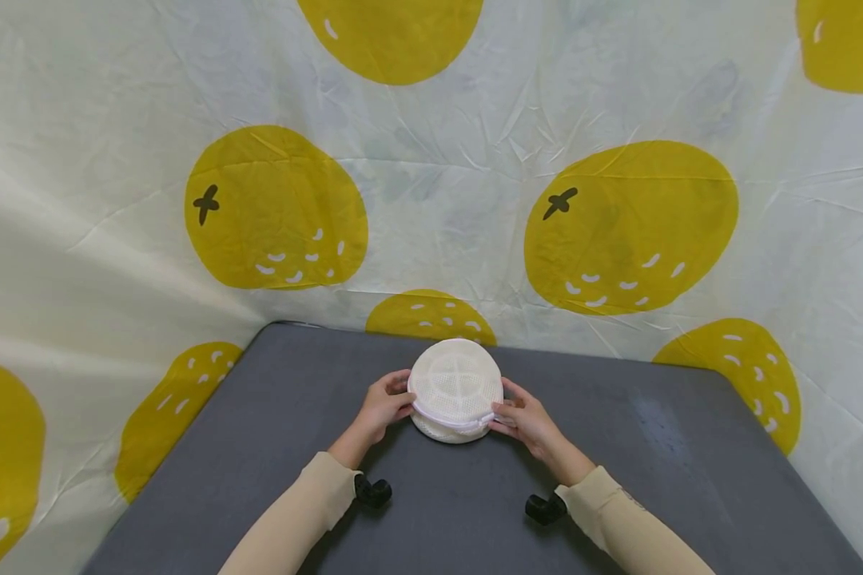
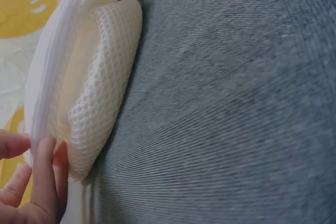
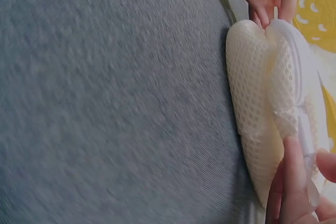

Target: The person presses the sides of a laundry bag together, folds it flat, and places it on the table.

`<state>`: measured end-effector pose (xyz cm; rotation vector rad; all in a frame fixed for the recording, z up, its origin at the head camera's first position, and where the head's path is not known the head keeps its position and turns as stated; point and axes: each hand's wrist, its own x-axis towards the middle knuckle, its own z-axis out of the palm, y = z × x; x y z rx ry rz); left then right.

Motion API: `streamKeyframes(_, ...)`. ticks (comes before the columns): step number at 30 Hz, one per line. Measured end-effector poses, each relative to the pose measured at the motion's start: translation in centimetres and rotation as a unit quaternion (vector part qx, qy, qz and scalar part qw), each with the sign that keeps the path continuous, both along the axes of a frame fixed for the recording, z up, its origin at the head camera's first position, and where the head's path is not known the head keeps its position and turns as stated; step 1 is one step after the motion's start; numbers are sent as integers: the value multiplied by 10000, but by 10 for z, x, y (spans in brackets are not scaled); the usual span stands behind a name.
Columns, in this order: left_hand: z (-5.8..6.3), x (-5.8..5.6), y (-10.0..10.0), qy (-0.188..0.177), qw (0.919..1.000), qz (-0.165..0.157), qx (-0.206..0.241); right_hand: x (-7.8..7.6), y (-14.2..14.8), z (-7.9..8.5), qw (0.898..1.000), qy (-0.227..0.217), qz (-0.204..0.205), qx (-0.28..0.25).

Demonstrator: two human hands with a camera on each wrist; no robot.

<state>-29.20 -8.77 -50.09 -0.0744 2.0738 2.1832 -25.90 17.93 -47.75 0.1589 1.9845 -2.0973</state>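
A round, cream-white mesh laundry bag (image 1: 456, 382) with a white zipper round its edge sits on the dark table, its top tilted toward me. My left hand (image 1: 386, 406) pinches the left rim, fingers under the zipper band in the left wrist view. On the opposite side my right hand (image 1: 525, 418) pinches the rim beside the zipper pull (image 3: 312, 192). The mesh side wall (image 2: 100, 93) below the zipper is folded inward, soft and slack. Both palms face the bag.
A dark grey cloth-covered table (image 1: 259, 447) spreads around the bag. Behind it hangs a white curtain (image 1: 446, 216) printed with large yellow fruit. Black wrist-camera mounts (image 1: 544, 509) sit at both cuffs, low over the table.
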Motion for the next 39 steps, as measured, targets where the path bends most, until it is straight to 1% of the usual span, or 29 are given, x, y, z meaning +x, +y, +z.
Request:
streamKeyframes(4,4,0,0,-6,9998,-11,-179,-1,-1,2,9991,226,-34,359)
streamKeyframes(7,6,-1,0,-19,9996,-5,-298,-1,0,5,9965,559,112,609)
streamKeyframes(8,7,-1,0,-12,9995,3,-325,-1,1,5,9945,733,204,724)
streamKeyframes(10,7,-2,1,53,9992,15,-407,-2,3,6,9893,1045,375,945)
streamKeyframes(13,9,-3,1,169,9986,51,-500,-5,4,7,9781,1332,438,1536)
streamKeyframes(14,10,-3,1,203,9983,63,-536,-6,4,7,9732,1378,431,1787)
streamKeyframes(17,11,-5,1,254,9975,71,-656,-7,2,9,9602,1324,358,2434)
streamKeyframes(19,10,-6,1,239,9969,62,-744,-7,2,9,9536,1308,338,2692)
streamKeyframes(22,10,-7,1,172,9967,29,-787,-7,2,10,9527,1285,337,2734)
streamKeyframes(28,9,-9,2,84,9969,-36,-787,-10,5,7,9616,1128,393,2472)
streamKeyframes(33,9,-10,1,-7,9966,-22,-825,-13,4,8,9612,1041,494,2504)
streamKeyframes(39,7,-12,1,6,9962,0,-875,-16,3,6,9621,982,579,2476)
